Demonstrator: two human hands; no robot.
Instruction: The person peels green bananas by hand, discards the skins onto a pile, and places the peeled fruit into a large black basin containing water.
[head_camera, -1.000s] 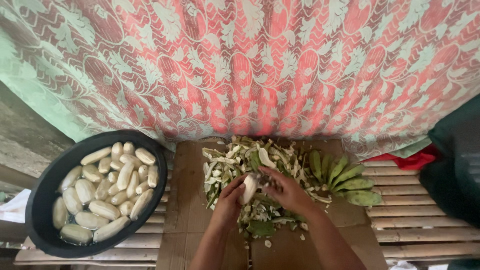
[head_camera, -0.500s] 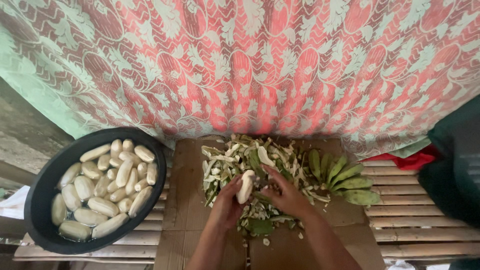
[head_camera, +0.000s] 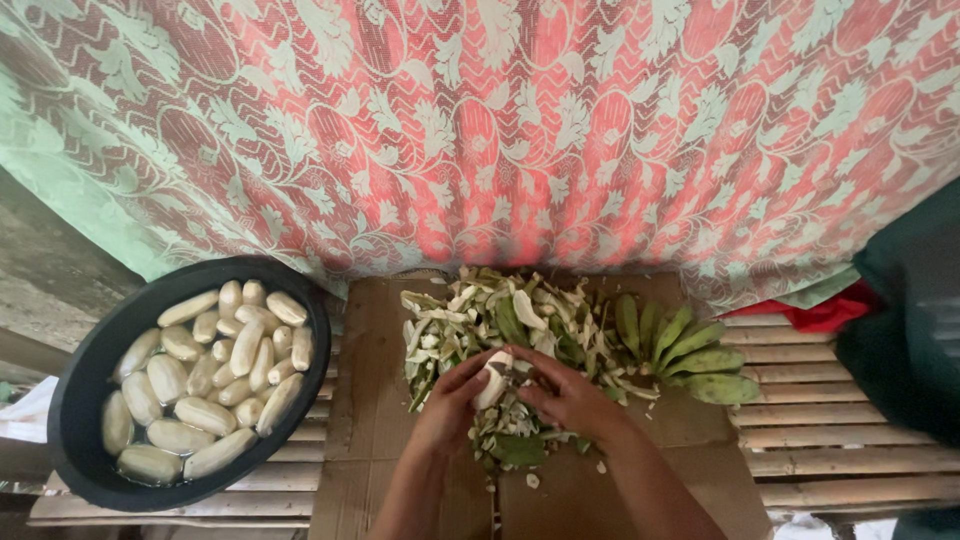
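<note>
hands (head_camera: 515, 395) around peeled banana (head_camera: 491, 383), black basin (head_camera: 85, 400) nearby

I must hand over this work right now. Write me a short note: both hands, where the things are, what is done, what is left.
Left hand and right hand both hold one pale, mostly peeled banana over the peel pile on the cardboard.
Done: many peeled bananas lie in the black basin, at left.
Left: a bunch of green bananas, unpeeled, at right of the pile.
</note>
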